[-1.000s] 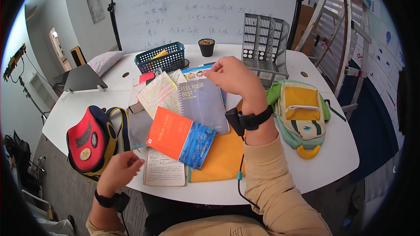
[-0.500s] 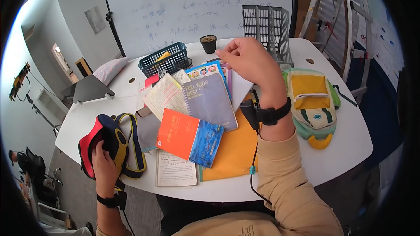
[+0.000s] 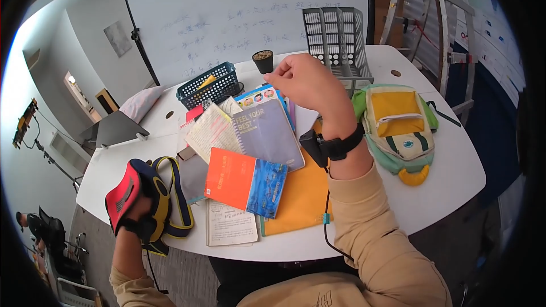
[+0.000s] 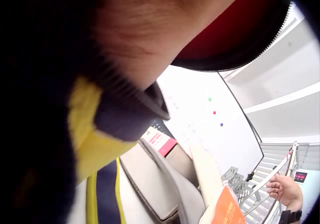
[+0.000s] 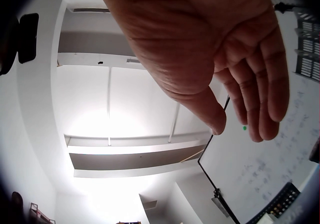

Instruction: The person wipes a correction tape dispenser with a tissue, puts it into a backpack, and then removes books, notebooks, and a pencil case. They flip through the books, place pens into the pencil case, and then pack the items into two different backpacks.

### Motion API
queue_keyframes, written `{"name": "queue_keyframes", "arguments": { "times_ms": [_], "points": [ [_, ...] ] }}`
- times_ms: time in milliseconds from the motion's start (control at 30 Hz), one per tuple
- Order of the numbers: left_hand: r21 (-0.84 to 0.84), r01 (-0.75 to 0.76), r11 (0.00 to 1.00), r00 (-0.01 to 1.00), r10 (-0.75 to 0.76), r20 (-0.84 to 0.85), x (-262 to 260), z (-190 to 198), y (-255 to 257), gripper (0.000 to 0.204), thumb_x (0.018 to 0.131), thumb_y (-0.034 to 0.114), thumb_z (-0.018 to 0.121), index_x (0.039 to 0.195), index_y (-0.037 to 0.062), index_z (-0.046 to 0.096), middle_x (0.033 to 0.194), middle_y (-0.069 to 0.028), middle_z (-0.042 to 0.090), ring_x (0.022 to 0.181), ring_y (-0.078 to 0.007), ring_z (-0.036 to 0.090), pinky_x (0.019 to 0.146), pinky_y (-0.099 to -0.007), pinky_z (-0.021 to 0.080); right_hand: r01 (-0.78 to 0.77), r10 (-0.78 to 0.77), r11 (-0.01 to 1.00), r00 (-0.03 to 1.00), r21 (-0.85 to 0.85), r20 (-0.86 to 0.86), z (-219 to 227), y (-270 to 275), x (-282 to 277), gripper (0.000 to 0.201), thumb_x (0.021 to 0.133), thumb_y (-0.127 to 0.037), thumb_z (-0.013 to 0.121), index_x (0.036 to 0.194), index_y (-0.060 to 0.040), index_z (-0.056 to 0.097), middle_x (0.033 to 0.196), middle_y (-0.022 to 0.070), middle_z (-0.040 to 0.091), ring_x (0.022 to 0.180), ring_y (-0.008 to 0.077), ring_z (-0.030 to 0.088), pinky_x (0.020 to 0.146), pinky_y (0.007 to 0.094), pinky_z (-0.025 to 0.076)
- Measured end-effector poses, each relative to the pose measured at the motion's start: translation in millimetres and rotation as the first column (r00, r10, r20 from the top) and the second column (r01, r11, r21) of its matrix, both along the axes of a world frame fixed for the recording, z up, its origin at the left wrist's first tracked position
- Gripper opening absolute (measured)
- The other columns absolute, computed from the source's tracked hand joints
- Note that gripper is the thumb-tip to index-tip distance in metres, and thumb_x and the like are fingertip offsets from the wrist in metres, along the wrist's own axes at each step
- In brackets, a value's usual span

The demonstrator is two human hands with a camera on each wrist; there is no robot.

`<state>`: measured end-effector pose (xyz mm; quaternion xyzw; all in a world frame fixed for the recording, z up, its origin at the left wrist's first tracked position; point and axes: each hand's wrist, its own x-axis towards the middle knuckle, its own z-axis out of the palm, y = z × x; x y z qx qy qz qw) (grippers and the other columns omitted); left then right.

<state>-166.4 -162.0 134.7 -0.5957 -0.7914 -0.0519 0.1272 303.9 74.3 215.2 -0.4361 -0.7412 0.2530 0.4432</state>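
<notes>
In the head view my left hand (image 3: 140, 208) is inside the red and navy backpack (image 3: 123, 196) at the table's left edge, its fingers hidden. The left wrist view shows the heel of that hand (image 4: 145, 34) between the zipped edges of the bag (image 4: 235, 31). My right hand (image 3: 304, 79) hangs over the back of the book pile, holding nothing; in the right wrist view its fingers (image 5: 267, 84) are loosely extended. Under and beside it lie a grey spiral notebook (image 3: 267, 133), an orange and blue book (image 3: 230, 179) and handwritten sheets (image 3: 213, 131).
A green and yellow backpack (image 3: 398, 131) lies at the right. Behind the pile stand a dark basket (image 3: 207, 88), a small pot (image 3: 263, 62) and a grey rack (image 3: 335, 42). A yellow folder (image 3: 301, 204) and an open book (image 3: 230, 224) lie near the front edge.
My left hand has gone from beside the red and navy backpack into its opening. The right hand stays raised above the books, and the head view has shifted a little.
</notes>
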Motion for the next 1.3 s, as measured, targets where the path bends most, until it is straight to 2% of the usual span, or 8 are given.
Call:
{"name": "queue_keyframes", "arguments": {
  "times_ms": [100, 300, 533, 633, 800, 867, 967, 1300],
  "points": [
    [-0.046, -0.101, 0.994, 0.970, 0.109, 0.217, -80, -15, 8, 0.054, 0.100, 0.026, 0.067, 0.149, 0.0041, 0.073, 0.149, -0.0251, 0.075, 0.141, -0.0431, 0.069, 0.122, -0.0470, 0.052, 0.017, -0.017, 1.000, 1.000, -0.005, 0.016, 5, -6, 1, 0.037, 0.101, -0.036, 0.086, 0.100, 0.0009, 0.082, 0.084, 0.0146, 0.081, 0.077, 0.0251, 0.077, 0.075, 0.0394, 0.062],
    [-0.273, -0.012, 0.962, 0.871, 0.144, 0.469, 1, 74, -33, 0.049, 0.095, 0.019, 0.068, 0.139, -0.0006, 0.077, 0.115, -0.0244, 0.083, 0.098, -0.0385, 0.080, 0.092, -0.0433, 0.061, 0.002, -0.002, 1.000, 0.998, -0.003, 0.055, 4, -6, -6, 0.037, 0.105, -0.033, 0.086, 0.109, 0.0039, 0.082, 0.092, 0.0107, 0.083, 0.079, 0.0154, 0.074, 0.074, 0.0317, 0.059],
    [-0.002, 0.165, 0.986, 0.894, -0.149, 0.422, 67, 80, -44, 0.059, 0.098, 0.014, 0.071, 0.155, 0.0001, 0.064, 0.130, -0.0233, 0.078, 0.117, -0.0338, 0.079, 0.102, -0.0421, 0.060, -0.101, 0.102, 0.995, 0.992, -0.018, 0.079, 9, -22, -19, 0.034, 0.109, -0.030, 0.083, 0.115, 0.0036, 0.081, 0.095, 0.0099, 0.085, 0.084, 0.0156, 0.078, 0.077, 0.0309, 0.061],
    [0.156, 0.276, 0.948, 0.420, -0.265, 0.868, 109, 80, -19, 0.060, 0.104, 0.006, 0.068, 0.162, -0.0014, 0.056, 0.157, -0.0135, 0.065, 0.141, -0.0266, 0.068, 0.119, -0.0417, 0.054, -0.230, 0.233, 0.972, 0.971, -0.051, 0.063, 14, -36, -29, 0.036, 0.111, -0.032, 0.082, 0.120, 0.0031, 0.079, 0.102, 0.0096, 0.085, 0.090, 0.0161, 0.079, 0.079, 0.0312, 0.063],
    [0.468, 0.420, 0.777, -0.096, -0.475, 0.875, 169, 50, 59, 0.059, 0.109, 0.006, 0.071, 0.164, -0.0033, 0.051, 0.163, -0.0155, 0.061, 0.149, -0.0271, 0.063, 0.126, -0.0412, 0.051, -0.435, 0.376, 0.891, 0.866, -0.128, -0.329, -7, -52, -50, 0.064, 0.113, -0.042, 0.079, 0.148, 0.0067, 0.058, 0.133, 0.0158, 0.075, 0.107, 0.0214, 0.078, 0.085, 0.0353, 0.068],
    [0.518, 0.390, 0.761, -0.132, -0.511, 0.850, 195, 26, 87, 0.063, 0.105, 0.006, 0.082, 0.159, -0.0056, 0.052, 0.160, -0.0172, 0.062, 0.147, -0.0257, 0.064, 0.125, -0.0410, 0.053, -0.349, 0.262, 0.929, 0.854, -0.120, -0.450, -36, -57, -47, 0.068, 0.114, -0.041, 0.079, 0.155, 0.0058, 0.051, 0.142, 0.0160, 0.071, 0.111, 0.0219, 0.078, 0.086, 0.0372, 0.069],
    [0.495, 0.463, 0.736, 0.154, -0.616, 0.773, 229, -4, 102, 0.092, 0.087, 0.018, 0.104, 0.159, -0.0053, 0.051, 0.157, -0.0209, 0.065, 0.144, -0.0259, 0.066, 0.122, -0.0415, 0.054, -0.253, 0.156, 0.946, 0.902, -0.201, -0.402, -84, -63, -19, 0.067, 0.117, -0.040, 0.074, 0.160, 0.0020, 0.045, 0.149, 0.0140, 0.067, 0.120, 0.0231, 0.077, 0.093, 0.0407, 0.069],
    [0.396, 0.477, 0.785, -0.140, -0.376, 0.916, 252, -62, 100, 0.054, 0.107, 0.009, 0.085, 0.152, -0.0074, 0.061, 0.139, -0.0156, 0.075, 0.127, -0.0194, 0.073, 0.105, -0.0361, 0.062, -0.620, 0.206, 0.698, 0.654, -0.359, -0.728, -163, -76, 24, 0.051, 0.124, -0.045, 0.059, 0.159, -0.0071, 0.056, 0.149, 0.0070, 0.071, 0.130, 0.0180, 0.074, 0.108, 0.0394, 0.064]
  ]
}}
